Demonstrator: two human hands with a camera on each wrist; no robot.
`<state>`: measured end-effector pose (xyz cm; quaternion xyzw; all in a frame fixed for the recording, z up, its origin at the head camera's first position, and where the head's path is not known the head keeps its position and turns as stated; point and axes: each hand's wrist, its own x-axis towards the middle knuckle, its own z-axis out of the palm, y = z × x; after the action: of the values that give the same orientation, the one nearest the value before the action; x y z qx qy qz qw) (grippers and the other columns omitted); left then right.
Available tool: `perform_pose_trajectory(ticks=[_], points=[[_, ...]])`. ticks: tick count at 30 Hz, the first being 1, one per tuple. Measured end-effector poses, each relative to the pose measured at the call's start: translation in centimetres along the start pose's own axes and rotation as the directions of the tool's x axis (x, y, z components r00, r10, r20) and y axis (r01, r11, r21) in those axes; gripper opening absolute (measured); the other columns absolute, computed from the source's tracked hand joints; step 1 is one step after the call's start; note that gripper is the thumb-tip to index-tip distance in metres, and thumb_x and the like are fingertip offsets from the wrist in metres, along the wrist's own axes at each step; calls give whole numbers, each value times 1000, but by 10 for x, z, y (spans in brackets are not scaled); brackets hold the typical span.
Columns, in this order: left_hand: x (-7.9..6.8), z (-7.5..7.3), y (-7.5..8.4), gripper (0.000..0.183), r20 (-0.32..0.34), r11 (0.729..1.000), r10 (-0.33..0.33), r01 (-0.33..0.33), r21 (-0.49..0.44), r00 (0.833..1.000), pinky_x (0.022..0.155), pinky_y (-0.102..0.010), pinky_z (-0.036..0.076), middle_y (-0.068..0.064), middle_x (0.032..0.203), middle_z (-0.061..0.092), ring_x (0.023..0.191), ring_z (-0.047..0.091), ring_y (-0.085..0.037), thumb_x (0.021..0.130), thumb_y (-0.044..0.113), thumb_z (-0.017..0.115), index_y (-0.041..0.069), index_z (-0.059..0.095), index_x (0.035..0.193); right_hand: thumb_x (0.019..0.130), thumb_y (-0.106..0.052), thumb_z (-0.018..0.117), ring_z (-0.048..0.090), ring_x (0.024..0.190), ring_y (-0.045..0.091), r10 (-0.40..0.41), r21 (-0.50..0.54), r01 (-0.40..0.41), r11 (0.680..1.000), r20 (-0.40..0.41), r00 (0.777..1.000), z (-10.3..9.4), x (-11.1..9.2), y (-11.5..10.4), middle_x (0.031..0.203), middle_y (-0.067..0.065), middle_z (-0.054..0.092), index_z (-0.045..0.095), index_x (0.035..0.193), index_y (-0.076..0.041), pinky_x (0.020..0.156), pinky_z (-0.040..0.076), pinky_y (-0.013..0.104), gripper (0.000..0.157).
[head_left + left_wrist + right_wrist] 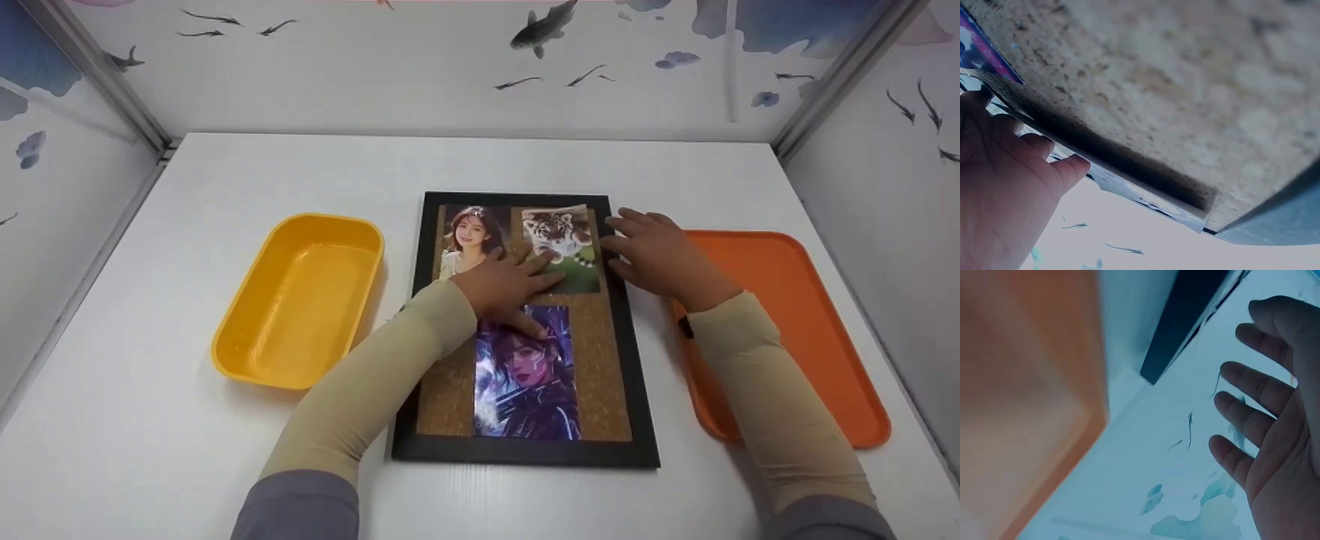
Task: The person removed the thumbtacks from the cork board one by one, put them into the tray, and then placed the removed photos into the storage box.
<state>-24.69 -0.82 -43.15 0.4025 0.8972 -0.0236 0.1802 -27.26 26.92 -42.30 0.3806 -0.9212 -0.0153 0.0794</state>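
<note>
A cork board [606,375] in a black frame [525,454] lies on the table with three pictures on it: a portrait photo [471,231] at the upper left, a tiger photo [577,279] at the upper right and a purple illustrated picture [525,397] below. My left hand [501,289] lies spread across the middle, its fingers over parts of all three pictures. In the left wrist view a photo's edge [1145,194] stands slightly off the cork beside the fingers. My right hand [660,255] is at the frame's upper right side, fingers extended and apart, holding nothing.
A deep yellow tray [300,300] sits left of the frame. To the right lies an orange tray [787,300], partly under the right forearm. White panels with painted fish [544,30] stand at the back and sides of the white table [480,495].
</note>
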Motion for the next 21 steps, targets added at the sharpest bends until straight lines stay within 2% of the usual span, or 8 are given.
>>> perform_pose_trajectory(ticks=[8, 17, 21], points=[[0, 0, 0, 102, -9, 1000, 13, -13, 7, 1000, 119, -55, 11, -3, 167, 2, 151, -3, -34, 83, 80, 49, 28, 8, 161, 91, -16, 71, 47, 130, 44, 33, 12, -34, 999, 49, 998, -4, 11, 2, 134, 24, 57, 69, 118, -2, 104, 38, 59, 31], [-1, 0, 0, 102, -9, 1000, 8, -8, -14, 1000, 119, -53, 10, -2, 167, 1, 151, -4, -33, 83, 79, 50, 30, 8, 161, 94, -26, 68, 48, 127, 41, 88, 23, -93, 995, 141, 986, 4, 28, 5, 132, 22, 57, 67, 123, -5, 102, 40, 60, 35], [-1, 0, 0, 101, -11, 1000, 7, -7, -7, 1000, 119, -54, 10, -2, 167, 1, 151, -4, -33, 83, 79, 49, 29, 9, 161, 95, -30, 69, 51, 122, 41, 94, 28, -100, 995, 150, 984, 7, 30, 7, 127, 22, 59, 66, 125, -4, 99, 43, 59, 40]])
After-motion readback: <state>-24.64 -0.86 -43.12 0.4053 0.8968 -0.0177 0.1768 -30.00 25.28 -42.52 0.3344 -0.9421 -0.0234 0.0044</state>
